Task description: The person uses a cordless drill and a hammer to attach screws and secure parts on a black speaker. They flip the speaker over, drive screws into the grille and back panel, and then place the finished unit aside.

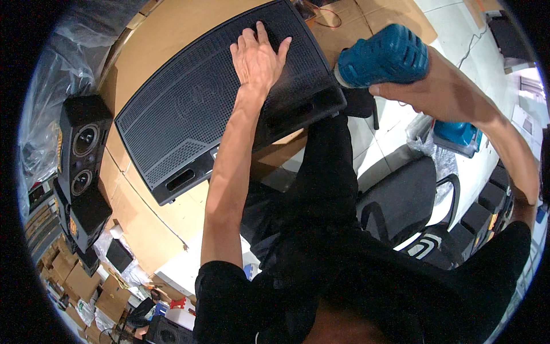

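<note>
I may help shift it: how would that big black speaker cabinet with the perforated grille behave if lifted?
The cabinet is probably stiff, given its crisp edges; likely heavy, given its bulk; and unlikely to roll, being broad and angular.

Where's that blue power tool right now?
The blue power tool is at upper right in the head view, in the right hand, its front end by the right edge of the large black speaker.

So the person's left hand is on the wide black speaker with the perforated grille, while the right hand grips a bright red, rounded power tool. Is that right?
Not quite: the rounded power tool is teal-blue, not red, as the head view shows. The right hand does grip it, and the left hand is on the black speaker.
</note>
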`<state>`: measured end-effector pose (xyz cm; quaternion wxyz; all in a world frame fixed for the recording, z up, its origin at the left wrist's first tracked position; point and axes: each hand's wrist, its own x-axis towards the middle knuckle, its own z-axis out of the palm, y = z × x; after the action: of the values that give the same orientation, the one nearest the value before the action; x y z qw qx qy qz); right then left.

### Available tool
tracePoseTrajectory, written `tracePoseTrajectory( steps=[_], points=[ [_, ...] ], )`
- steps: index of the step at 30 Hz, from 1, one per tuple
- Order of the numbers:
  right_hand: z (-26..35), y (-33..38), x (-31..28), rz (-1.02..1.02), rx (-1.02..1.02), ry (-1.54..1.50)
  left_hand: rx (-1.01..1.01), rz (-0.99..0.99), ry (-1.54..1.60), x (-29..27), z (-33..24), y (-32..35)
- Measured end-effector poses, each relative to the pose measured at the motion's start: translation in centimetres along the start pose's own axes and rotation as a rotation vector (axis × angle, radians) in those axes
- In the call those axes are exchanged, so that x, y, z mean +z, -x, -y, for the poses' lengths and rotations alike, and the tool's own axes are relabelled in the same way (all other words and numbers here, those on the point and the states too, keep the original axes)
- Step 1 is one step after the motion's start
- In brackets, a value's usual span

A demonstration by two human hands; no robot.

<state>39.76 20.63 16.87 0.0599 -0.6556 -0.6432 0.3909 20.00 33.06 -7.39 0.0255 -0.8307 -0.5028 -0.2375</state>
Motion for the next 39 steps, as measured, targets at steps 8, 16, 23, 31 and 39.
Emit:
tracePoseTrajectory(
  steps=[8,16,23,31,39],
  points=[
    [0.7,0.0,-0.3,0.073,0.098,0.022,0.003,-0.044,-0.043,1.3,0.3,-0.3],
    [-0.7,0.0,-1.4,0.142,-0.031,0.367,-0.001,-0.045,-0.016,1.3,0.4,-0.3],
    [0.3,-0.3,-0.9,0.136,0.16,0.227,0.01,-0.028,-0.024,-0.1,0.1,-0.5],
    [-0.6,0.0,-1.3,0.207,0.071,0.32,-0.062,0.027,0.031,-1.0,-0.5,-0.8],
    [-1.0,0.7,-1.5,0.214,0.134,0.232,-0.041,0.011,0.01,-1.0,-0.6,-0.5]
  ],
)
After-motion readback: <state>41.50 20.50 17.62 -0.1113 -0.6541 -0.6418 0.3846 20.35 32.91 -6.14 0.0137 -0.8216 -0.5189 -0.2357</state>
